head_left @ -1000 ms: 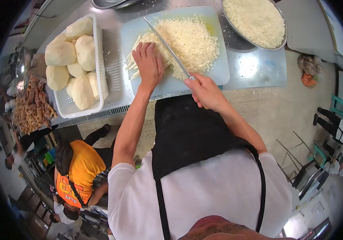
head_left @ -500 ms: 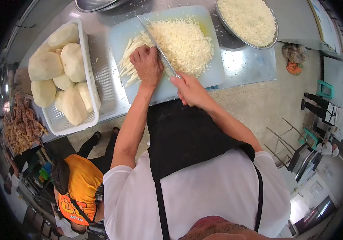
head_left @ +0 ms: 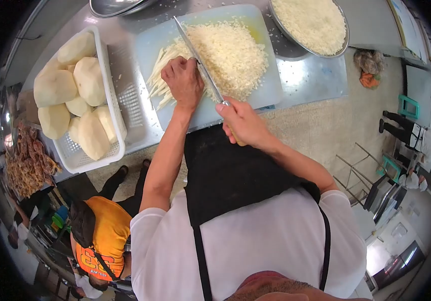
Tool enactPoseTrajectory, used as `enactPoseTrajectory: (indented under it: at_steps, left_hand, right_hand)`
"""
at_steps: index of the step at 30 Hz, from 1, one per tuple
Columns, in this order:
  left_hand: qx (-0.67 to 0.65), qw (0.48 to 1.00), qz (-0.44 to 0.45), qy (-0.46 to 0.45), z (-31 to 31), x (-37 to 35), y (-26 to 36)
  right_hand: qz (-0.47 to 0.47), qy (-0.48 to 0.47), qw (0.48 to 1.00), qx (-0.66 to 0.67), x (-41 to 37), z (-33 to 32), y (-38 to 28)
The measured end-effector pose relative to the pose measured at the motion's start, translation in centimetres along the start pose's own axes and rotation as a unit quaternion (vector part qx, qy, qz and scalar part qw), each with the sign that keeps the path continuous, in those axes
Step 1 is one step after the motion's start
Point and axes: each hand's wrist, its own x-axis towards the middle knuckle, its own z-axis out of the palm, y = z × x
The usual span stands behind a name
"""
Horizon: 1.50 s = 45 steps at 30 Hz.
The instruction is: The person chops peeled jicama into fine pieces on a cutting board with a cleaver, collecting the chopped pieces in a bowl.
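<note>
My right hand [head_left: 248,124] is closed round the yellowish handle of a long kitchen knife [head_left: 208,77], its blade slanting up and away to the left. Curled fingers of my left hand [head_left: 182,85] press on a bundle of pale vegetable strips [head_left: 158,75], knuckles beside the blade. Both the strips and a broad heap of finely diced vegetable [head_left: 238,55] lie on a bluish-white cutting board [head_left: 149,41]. The blade runs between my left hand and the heap. Whether its edge touches the board is hidden.
Left of the board, a white plastic basket [head_left: 109,80] holds several large peeled root vegetables [head_left: 54,86]. A metal bowl [head_left: 289,37] full of diced pieces stands at the right. Metal bowls [head_left: 112,7] sit at the table's far edge. A person in an orange shirt [head_left: 107,220] is behind left.
My right hand has drawn the knife slightly toward my body and lower right, and more of the handle shows. My left hand keeps about the same place on the strips.
</note>
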Motion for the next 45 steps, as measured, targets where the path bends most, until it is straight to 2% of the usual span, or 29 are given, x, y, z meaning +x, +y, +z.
enactPoseTrajectory:
  at_steps: [4, 8, 9, 11, 13, 19, 21, 24, 25, 27, 28, 31, 35, 39, 42, 45]
  left_hand:
    - [-0.007, 1.000, 0.005, 0.010, -0.2, 0.2, 0.1]
    - [-0.008, 1.000, 0.005, -0.002, -0.2, 0.1, 0.1]
    - [-0.005, 1.000, 0.005, 0.003, -0.1, 0.2, 0.2]
    - [-0.002, 1.000, 0.006, 0.008, 0.1, 0.0, 0.1]
    - [-0.068, 0.996, -0.006, 0.057, 0.3, 0.2, -0.3]
    - [0.009, 1.000, 0.020, -0.023, -0.3, -0.2, -0.5]
    - [0.009, 0.999, 0.024, -0.019, -0.5, 0.0, -0.5]
    - [0.007, 1.000, 0.026, -0.011, -0.6, 0.0, -0.2]
    - [0.009, 1.000, 0.026, -0.011, -0.5, 0.0, -0.3]
    - [0.009, 1.000, 0.028, -0.009, -0.4, -0.2, -0.4]
    - [0.013, 1.000, 0.025, 0.002, -0.2, -0.1, -0.5]
    - [0.013, 1.000, 0.013, -0.014, -0.3, -0.2, -0.4]
    - [-0.003, 1.000, 0.030, -0.001, -0.4, -0.3, -0.6]
    - [0.004, 1.000, 0.021, -0.003, -0.1, -0.2, -0.7]
    - [0.002, 1.000, 0.016, -0.005, 0.0, -0.2, -0.6]
    - [-0.004, 1.000, 0.028, -0.006, -0.5, -0.3, -0.4]
  right_hand:
    - [-0.016, -0.003, 1.000, 0.000, 4.6, -0.5, 2.1]
    - [0.008, -0.011, 0.999, 0.044, 0.5, 0.2, 0.4]
    - [-0.005, 0.016, 0.999, 0.042, 0.8, 0.8, 1.3]
    - [-0.014, 0.007, 0.999, 0.047, 4.0, 0.4, 4.2]
    - [-0.030, -0.009, 0.998, 0.052, 5.5, -0.1, 3.9]
    - [0.014, 0.007, 0.999, -0.030, 1.2, -0.4, 0.8]
    - [-0.019, 0.015, 1.000, -0.006, 1.1, 0.0, 1.4]
    - [-0.059, -0.006, 0.998, -0.031, 5.6, -0.7, 3.0]
    - [-0.059, -0.004, 0.998, -0.031, 4.8, -0.8, 1.6]
    - [0.038, 0.010, 0.999, -0.013, 2.6, -0.7, -0.5]
    - [0.039, 0.010, 0.999, -0.013, 2.0, -0.3, -0.1]
    - [-0.035, 0.019, 0.999, 0.019, 2.2, 0.8, 1.9]
    - [0.017, 0.009, 0.999, 0.029, 3.7, -0.3, 0.6]
    - [-0.039, 0.002, 0.999, 0.031, 1.3, 1.4, 1.8]
    - [-0.032, -0.015, 0.999, 0.034, 4.4, 0.5, 1.7]
    - [-0.013, 0.001, 0.998, 0.055, 1.9, 1.5, 1.2]
